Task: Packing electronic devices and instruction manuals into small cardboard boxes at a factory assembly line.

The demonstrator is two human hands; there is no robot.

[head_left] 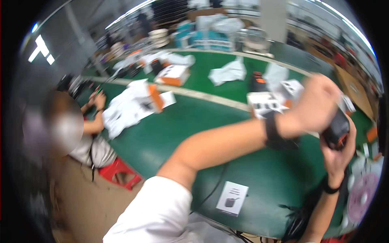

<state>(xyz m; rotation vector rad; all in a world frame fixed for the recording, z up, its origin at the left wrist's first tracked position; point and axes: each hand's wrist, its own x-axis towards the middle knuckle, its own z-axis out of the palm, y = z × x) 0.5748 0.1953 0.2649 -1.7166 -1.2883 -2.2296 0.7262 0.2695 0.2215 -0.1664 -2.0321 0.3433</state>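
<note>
"One black device [337,128]: where?"
"Above the green table [170,127] at right, our right hand [337,158] cupping it, fingers wrapped partway round; our left hand [318,103] blurs, so we cannot tell its fingers. If our cupping slackens, it could drop."

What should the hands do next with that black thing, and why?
Perhaps just steady the black device with the right hand. That hand already holds it, off the green table, while the left hand is raised close by. The left is blurred, so I can't tell whether it touches the device.
</note>
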